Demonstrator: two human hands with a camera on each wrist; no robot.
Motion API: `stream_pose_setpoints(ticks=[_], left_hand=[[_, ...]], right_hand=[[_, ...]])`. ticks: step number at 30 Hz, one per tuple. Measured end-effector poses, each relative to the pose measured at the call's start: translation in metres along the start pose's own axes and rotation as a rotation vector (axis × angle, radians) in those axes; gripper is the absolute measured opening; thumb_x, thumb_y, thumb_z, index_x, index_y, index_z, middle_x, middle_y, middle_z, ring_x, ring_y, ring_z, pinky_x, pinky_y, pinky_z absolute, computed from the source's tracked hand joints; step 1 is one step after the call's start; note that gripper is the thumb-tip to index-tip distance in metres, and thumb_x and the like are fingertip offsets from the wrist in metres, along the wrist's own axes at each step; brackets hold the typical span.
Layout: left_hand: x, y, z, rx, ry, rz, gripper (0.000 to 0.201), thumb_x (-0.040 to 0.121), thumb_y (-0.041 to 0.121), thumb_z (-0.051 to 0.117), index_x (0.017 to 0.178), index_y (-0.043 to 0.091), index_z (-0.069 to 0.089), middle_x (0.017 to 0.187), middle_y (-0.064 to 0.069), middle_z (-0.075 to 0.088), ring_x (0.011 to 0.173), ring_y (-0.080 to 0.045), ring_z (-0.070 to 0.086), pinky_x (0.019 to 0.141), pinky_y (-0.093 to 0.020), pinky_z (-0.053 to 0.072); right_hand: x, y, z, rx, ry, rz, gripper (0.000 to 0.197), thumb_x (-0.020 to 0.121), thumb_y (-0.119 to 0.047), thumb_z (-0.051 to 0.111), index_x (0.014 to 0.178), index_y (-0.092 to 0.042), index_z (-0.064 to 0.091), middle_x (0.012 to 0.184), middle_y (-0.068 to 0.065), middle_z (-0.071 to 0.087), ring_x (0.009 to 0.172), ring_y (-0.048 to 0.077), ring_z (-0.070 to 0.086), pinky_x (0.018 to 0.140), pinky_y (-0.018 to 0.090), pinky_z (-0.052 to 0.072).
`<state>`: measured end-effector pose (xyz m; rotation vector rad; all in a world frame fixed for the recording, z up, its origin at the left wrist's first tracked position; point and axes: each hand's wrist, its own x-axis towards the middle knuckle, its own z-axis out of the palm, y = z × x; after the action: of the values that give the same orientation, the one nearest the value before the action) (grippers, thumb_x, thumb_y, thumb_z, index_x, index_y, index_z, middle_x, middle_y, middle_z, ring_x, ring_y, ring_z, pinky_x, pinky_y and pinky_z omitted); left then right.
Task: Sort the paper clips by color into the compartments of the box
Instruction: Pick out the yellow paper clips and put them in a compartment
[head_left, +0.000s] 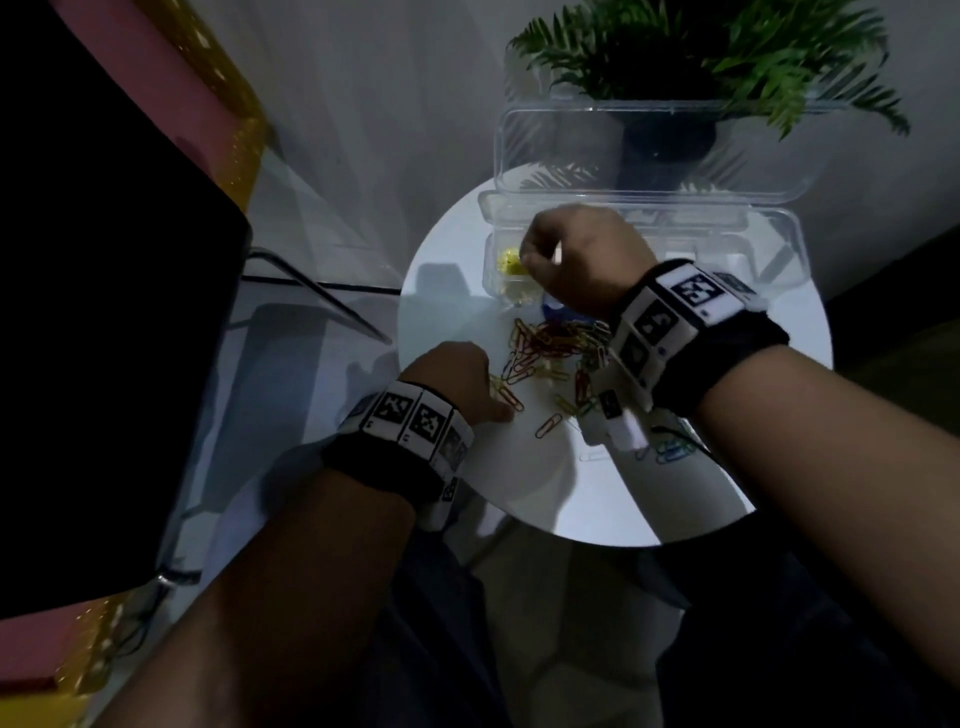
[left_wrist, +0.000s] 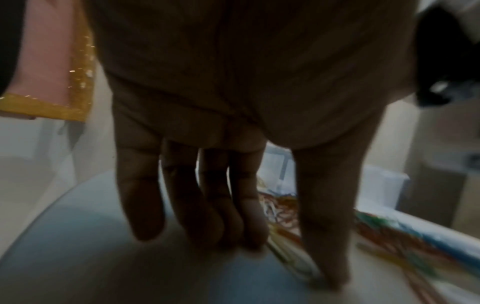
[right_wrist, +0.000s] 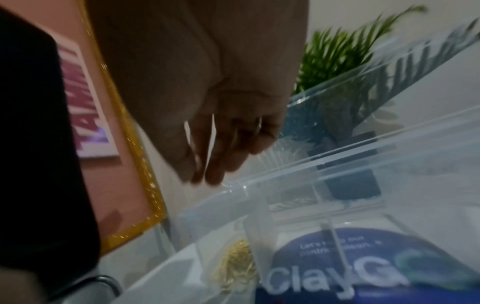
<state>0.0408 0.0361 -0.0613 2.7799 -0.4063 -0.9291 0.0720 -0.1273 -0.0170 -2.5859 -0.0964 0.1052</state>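
A heap of mixed paper clips (head_left: 550, 343), red, orange, yellow and green, lies in the middle of the round white table (head_left: 519, 483). Behind it stands the clear compartment box (head_left: 779, 244) with its lid (head_left: 649, 150) raised. Yellow clips (head_left: 511, 262) fill its front left compartment, also seen in the right wrist view as yellow clips (right_wrist: 236, 265). My right hand (head_left: 540, 260) hovers over that compartment, fingers (right_wrist: 215, 164) pointing down and pinching a thin pale clip (right_wrist: 259, 123). My left hand (head_left: 483, 395) rests flat on the table, its straight fingers (left_wrist: 254, 236) touching yellow clips at the heap's near left edge.
A potted fern (head_left: 701, 52) stands behind the box. Some blue clips (head_left: 672, 452) lie apart near the table's right front. A blue printed label (right_wrist: 337, 267) shows through the box floor. A large black object (head_left: 104, 312) fills the left side, off the table.
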Motion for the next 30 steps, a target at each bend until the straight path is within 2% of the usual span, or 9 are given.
stream_pose_setpoints(ticks=[3, 5, 7, 12, 16, 18, 23, 28, 30], left_hand=[[0.002, 0.003, 0.001, 0.009, 0.042, 0.004, 0.043, 0.072, 0.038, 0.076, 0.097, 0.005, 0.064, 0.107, -0.011, 0.063, 0.102, -0.026, 0.059, 0.085, -0.032, 0.047], [0.001, 0.005, 0.001, 0.015, 0.054, 0.003, 0.037, 0.075, 0.031, 0.075, 0.099, 0.004, 0.066, 0.108, -0.012, 0.064, 0.102, -0.027, 0.06, 0.086, -0.032, 0.049], [0.001, 0.006, 0.002, 0.004, 0.09, -0.005, 0.027, 0.079, 0.024, 0.069, 0.098, 0.005, 0.067, 0.107, -0.013, 0.066, 0.101, -0.027, 0.061, 0.085, -0.031, 0.049], [-0.005, 0.002, -0.003, -0.06, 0.115, 0.019, 0.018, 0.086, 0.016, 0.056, 0.096, 0.006, 0.066, 0.108, -0.012, 0.064, 0.104, -0.026, 0.058, 0.087, -0.03, 0.045], [-0.006, -0.004, -0.012, -0.154, 0.23, 0.045, 0.009, 0.085, 0.015, 0.059, 0.09, 0.011, 0.065, 0.103, -0.008, 0.066, 0.098, -0.024, 0.061, 0.083, -0.031, 0.048], [-0.003, -0.002, -0.011, -0.157, 0.232, 0.08, 0.008, 0.084, 0.014, 0.061, 0.088, 0.01, 0.066, 0.104, -0.008, 0.064, 0.097, -0.023, 0.061, 0.085, -0.032, 0.049], [0.008, 0.005, -0.003, -0.001, 0.179, 0.164, 0.01, 0.084, 0.01, 0.057, 0.087, 0.006, 0.065, 0.105, -0.013, 0.059, 0.097, -0.029, 0.059, 0.086, -0.034, 0.047], [0.011, 0.007, 0.0, 0.096, 0.185, 0.157, 0.012, 0.087, 0.007, 0.051, 0.093, 0.004, 0.061, 0.107, -0.016, 0.059, 0.101, -0.031, 0.057, 0.087, -0.037, 0.047], [0.011, 0.007, 0.001, 0.107, 0.172, 0.148, 0.012, 0.088, 0.008, 0.049, 0.095, 0.005, 0.058, 0.107, -0.016, 0.059, 0.102, -0.032, 0.057, 0.088, -0.039, 0.048]], right_hand=[[-0.028, 0.007, 0.006, -0.06, -0.186, 0.021, 0.016, 0.084, -0.02, 0.058, 0.089, -0.012, 0.071, 0.095, 0.011, 0.07, 0.087, 0.027, 0.063, 0.074, 0.025, 0.044], [-0.044, 0.013, 0.016, -0.144, -0.338, 0.049, 0.017, 0.081, -0.026, 0.063, 0.089, -0.014, 0.073, 0.092, 0.012, 0.071, 0.082, 0.026, 0.062, 0.071, 0.026, 0.044], [-0.055, 0.021, 0.024, -0.156, -0.401, 0.107, 0.019, 0.078, -0.032, 0.068, 0.088, -0.016, 0.073, 0.092, 0.009, 0.071, 0.085, 0.027, 0.063, 0.071, 0.028, 0.047], [-0.071, 0.031, 0.036, -0.188, -0.358, 0.158, 0.022, 0.074, -0.035, 0.072, 0.085, -0.016, 0.068, 0.095, 0.006, 0.063, 0.09, 0.025, 0.059, 0.068, 0.026, 0.037], [-0.07, 0.033, 0.04, -0.191, -0.325, 0.131, 0.016, 0.077, -0.029, 0.066, 0.086, -0.017, 0.07, 0.097, 0.006, 0.062, 0.09, 0.026, 0.06, 0.068, 0.026, 0.041], [-0.068, 0.033, 0.043, -0.165, -0.352, 0.12, 0.015, 0.077, -0.025, 0.064, 0.087, -0.016, 0.071, 0.096, 0.007, 0.063, 0.09, 0.027, 0.062, 0.069, 0.028, 0.046], [-0.067, 0.03, 0.046, -0.107, -0.397, 0.098, 0.014, 0.08, -0.02, 0.063, 0.09, -0.012, 0.067, 0.1, 0.01, 0.058, 0.092, 0.027, 0.059, 0.076, 0.035, 0.05], [-0.07, 0.032, 0.047, -0.093, -0.3, 0.094, 0.012, 0.085, -0.015, 0.06, 0.094, -0.01, 0.067, 0.096, 0.008, 0.055, 0.088, 0.023, 0.056, 0.071, 0.026, 0.04], [-0.072, 0.033, 0.047, -0.09, -0.252, 0.073, 0.014, 0.087, -0.015, 0.057, 0.093, -0.009, 0.068, 0.098, 0.01, 0.057, 0.087, 0.024, 0.056, 0.07, 0.026, 0.041]])
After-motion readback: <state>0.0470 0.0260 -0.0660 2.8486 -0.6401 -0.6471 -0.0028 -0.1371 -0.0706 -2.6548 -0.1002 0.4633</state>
